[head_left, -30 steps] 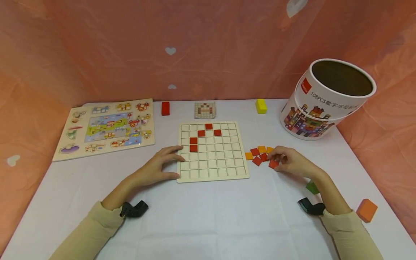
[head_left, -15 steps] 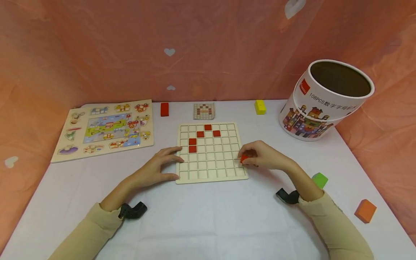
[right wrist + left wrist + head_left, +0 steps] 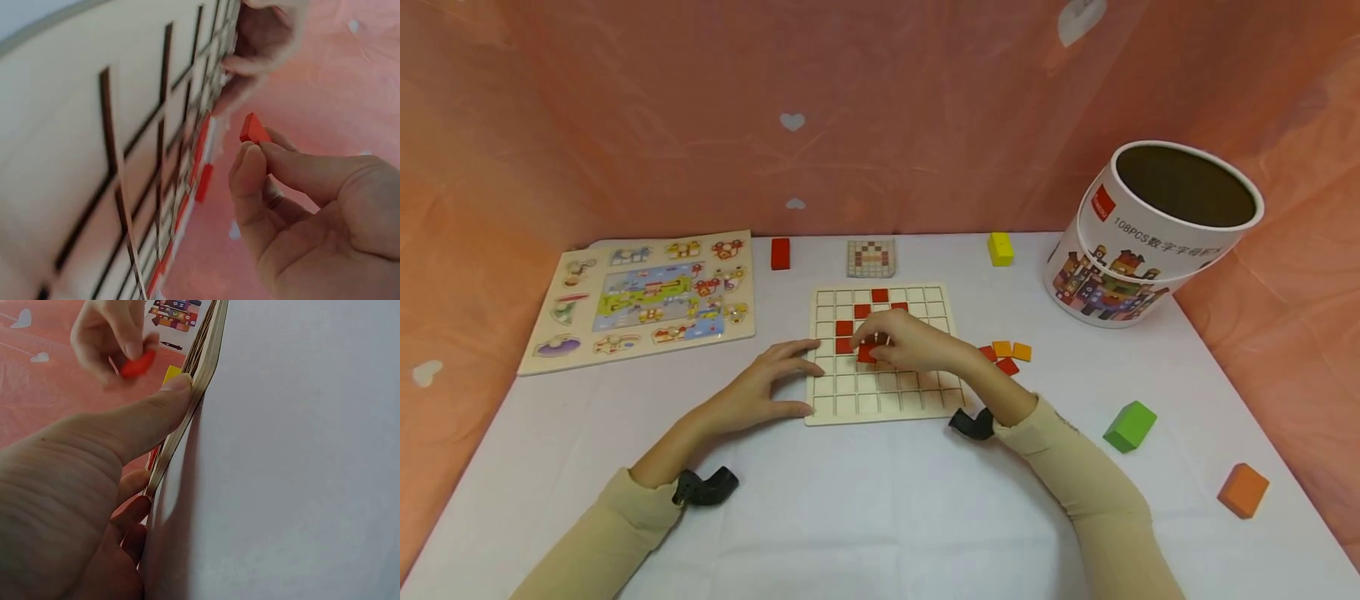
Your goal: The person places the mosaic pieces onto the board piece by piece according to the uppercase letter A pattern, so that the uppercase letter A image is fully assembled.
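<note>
I have a white-covered worktop (image 3: 820, 517) across the lower head view. Clock directions run from the grid board's centre. White cylindrical printed tub (image 3: 1138, 258): two o'clock. Pale wooden picture-puzzle board (image 3: 587, 327): between nine and ten. Square pale wooden grid board (image 3: 846, 405): flat, five red square tiles (image 3: 844, 328) on it. Left hand (image 3: 760, 385): fingers spread, touching the board's nine o'clock edge. Right hand (image 3: 916, 342): over the board, thumb and fingertips pinching one tile. Small gridded pattern card (image 3: 871, 259): twelve. Green block (image 3: 1129, 427) and orange block (image 3: 1243, 491): between three and four. Loose red and orange tiles (image 3: 1002, 348): three, partly behind my right forearm. Pinched red tile (image 3: 253, 129): raised off the board, per the right wrist view.
</note>
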`<state>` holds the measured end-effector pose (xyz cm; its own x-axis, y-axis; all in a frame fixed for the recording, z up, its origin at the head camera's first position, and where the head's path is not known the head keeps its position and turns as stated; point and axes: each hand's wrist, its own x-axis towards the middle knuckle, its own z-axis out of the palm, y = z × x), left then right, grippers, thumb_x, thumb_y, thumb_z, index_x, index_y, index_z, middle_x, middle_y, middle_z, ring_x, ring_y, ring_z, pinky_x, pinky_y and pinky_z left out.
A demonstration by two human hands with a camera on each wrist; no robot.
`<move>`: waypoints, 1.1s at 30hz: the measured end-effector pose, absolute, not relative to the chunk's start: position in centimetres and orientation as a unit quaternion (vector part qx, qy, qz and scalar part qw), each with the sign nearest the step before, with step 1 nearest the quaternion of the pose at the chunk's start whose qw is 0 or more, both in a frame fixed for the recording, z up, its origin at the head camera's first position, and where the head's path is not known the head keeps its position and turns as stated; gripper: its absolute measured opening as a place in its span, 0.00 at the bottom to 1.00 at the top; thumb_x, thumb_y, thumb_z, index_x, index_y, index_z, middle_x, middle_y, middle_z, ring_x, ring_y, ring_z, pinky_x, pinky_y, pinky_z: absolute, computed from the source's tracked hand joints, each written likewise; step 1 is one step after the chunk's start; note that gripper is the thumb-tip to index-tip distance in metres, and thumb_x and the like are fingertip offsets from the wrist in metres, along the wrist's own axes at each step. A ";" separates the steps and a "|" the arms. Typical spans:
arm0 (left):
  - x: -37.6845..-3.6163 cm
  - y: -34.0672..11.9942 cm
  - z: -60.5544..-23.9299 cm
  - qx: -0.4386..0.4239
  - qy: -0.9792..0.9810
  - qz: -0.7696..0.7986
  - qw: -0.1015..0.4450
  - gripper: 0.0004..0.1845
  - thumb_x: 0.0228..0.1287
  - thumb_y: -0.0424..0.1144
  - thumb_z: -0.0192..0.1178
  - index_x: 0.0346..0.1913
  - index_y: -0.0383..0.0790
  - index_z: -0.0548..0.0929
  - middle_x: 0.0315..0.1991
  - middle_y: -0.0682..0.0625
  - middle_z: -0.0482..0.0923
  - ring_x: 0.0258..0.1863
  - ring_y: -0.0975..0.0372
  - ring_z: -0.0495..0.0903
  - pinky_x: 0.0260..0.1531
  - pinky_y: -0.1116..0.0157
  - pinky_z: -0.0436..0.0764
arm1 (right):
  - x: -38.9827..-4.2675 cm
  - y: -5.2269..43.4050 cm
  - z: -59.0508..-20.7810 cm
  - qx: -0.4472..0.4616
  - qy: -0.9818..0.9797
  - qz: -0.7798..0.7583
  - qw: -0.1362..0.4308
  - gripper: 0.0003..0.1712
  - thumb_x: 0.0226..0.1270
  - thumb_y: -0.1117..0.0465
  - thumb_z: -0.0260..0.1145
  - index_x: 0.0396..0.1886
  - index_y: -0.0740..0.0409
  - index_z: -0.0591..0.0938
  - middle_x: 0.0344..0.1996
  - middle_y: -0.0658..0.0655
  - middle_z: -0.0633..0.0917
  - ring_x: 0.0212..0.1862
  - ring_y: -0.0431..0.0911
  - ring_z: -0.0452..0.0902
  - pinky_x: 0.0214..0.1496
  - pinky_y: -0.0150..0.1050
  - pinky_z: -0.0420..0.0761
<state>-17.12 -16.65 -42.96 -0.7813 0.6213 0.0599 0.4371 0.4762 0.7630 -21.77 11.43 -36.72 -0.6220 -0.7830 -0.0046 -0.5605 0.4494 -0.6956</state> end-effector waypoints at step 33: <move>-17.2 -16.8 -43.0 0.316 0.848 0.410 0.112 0.24 0.57 0.44 0.74 0.56 0.47 0.82 0.75 0.45 0.59 0.75 0.47 0.53 0.68 0.38 0.55 | -21.2 8.7 -37.8 -0.385 0.857 -0.287 0.188 0.18 0.68 0.73 0.63 0.56 0.65 0.82 0.48 0.57 0.82 0.48 0.46 0.75 0.53 0.35 0.76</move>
<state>-17.18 -16.76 -42.95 -0.7756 0.6273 0.0695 0.4441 0.4641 0.7664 -21.15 8.67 -37.76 -0.6329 -0.7675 -0.1014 -0.5522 0.5393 -0.6358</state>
